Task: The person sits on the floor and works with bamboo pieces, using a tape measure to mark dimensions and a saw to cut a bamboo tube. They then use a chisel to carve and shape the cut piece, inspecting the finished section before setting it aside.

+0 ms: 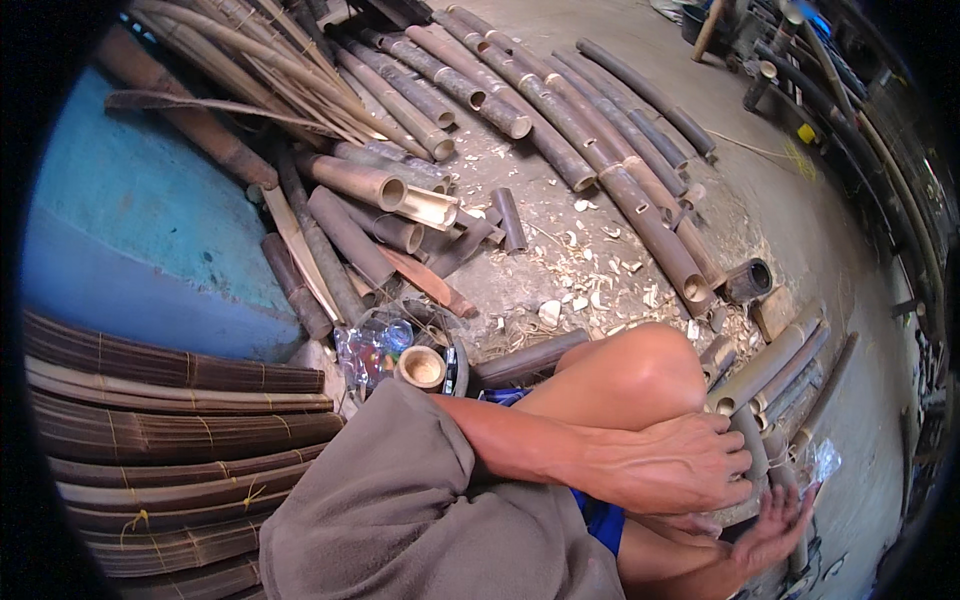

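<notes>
My left hand [690, 463] reaches across my bent leg, its fingers curled downward beside a bamboo tube [748, 440]. The undersides of the fingers are hidden, so whatever they hold, if anything, does not show. Lower right, my right hand [775, 530] is open, with fingers stretched and apart and nothing visible in them. Just beyond its fingertips lies a crumpled clear plastic wrapper [824, 460]; whether they touch I cannot tell. Several cut bamboo poles [775, 365] lie on the floor past my knee, close to both hands.
Long bamboo poles with cut holes [600, 160] lie across the floor ahead, among pale wood chips [600, 285]. Shorter bamboo tubes [350, 240] and split strips [250, 60] are piled left. Tied bundles of dark slats [180, 435] stack at my left, near a bamboo cup [421, 368].
</notes>
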Demonstrator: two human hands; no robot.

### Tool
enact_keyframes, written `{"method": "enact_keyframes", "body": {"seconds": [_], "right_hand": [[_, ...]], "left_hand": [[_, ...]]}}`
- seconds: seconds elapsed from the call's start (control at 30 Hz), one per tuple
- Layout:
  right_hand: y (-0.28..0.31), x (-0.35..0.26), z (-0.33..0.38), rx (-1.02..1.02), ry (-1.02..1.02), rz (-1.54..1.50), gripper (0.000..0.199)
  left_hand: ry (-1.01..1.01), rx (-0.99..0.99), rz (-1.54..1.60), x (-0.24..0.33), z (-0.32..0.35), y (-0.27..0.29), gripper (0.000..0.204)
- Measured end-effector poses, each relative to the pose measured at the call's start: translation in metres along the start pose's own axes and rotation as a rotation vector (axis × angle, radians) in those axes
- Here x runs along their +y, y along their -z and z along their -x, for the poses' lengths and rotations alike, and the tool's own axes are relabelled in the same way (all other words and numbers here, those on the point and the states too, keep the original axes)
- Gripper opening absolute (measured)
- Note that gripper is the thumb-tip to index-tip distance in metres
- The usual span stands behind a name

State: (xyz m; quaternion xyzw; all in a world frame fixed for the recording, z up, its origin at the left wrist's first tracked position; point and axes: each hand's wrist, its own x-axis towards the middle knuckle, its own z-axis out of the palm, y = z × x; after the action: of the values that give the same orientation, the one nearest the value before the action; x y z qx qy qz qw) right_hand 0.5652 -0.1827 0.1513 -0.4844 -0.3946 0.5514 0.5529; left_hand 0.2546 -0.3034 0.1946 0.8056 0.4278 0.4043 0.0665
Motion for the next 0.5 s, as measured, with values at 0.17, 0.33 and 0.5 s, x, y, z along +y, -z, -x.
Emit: {"method": "enact_keyframes", "body": {"seconds": [0.17, 0.33, 0.5], "right_hand": [[-0.001, -0.050, 0.015, 0.272, 0.480, 0.682, 0.044], [-0.003, -0.032, -0.003, 0.239, 0.264, 1.181, 0.052], [0.001, -0.010, -0.028, -0.082, 0.305, 1.187, 0.056]], "left_hand": [[0.035, -0.007, -0.036, 0.002, -0.002, -0.013, 0.041], [0.034, 0.056, 0.005, 0.009, -0.002, -0.013, 0.042], [-0.013, 0.065, 0.001, 0.010, -0.006, -0.022, 0.040]]}}
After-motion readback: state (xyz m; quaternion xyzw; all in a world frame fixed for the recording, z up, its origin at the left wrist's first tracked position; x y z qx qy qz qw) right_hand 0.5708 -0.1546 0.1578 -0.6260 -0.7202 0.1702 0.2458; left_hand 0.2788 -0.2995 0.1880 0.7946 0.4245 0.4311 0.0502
